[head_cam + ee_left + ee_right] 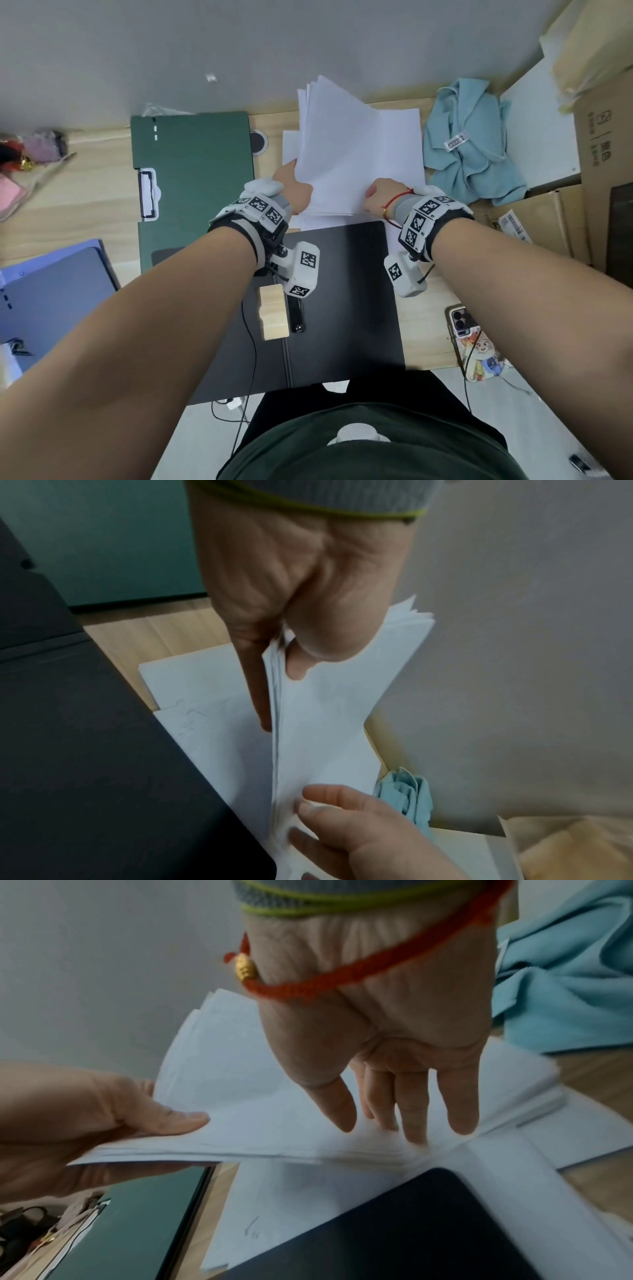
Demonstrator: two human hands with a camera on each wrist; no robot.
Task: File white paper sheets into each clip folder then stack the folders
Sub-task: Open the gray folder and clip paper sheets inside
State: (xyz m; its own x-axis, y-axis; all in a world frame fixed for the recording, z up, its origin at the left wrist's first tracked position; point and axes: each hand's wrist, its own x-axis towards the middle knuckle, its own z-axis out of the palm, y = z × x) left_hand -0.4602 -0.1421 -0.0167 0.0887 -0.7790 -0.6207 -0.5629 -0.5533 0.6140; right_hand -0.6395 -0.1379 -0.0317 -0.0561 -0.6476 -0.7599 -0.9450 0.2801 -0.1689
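Observation:
A bundle of white paper sheets (pixel 342 147) is tilted up off the loose paper stack (pixel 402 137) at the back of the desk. My left hand (pixel 294 185) pinches the bundle's left edge, thumb (pixel 308 647) on top and fingers underneath. My right hand (pixel 371 197) rests with straight fingers (pixel 414 1123) on the sheets' near edge. In front of the stack the black clip folder (pixel 349 291) lies open, a wooden block (pixel 274 315) beside its clip. A green clip folder (pixel 191 178) lies open to the left, its clip (pixel 149 193) bare.
A blue folder (pixel 51 291) lies at the near left. A light blue cloth (pixel 472 154) sits right of the papers, with cardboard boxes (pixel 603 144) beyond it. A phone (pixel 472 342) lies at the desk's near right edge. Small clutter (pixel 30 154) sits far left.

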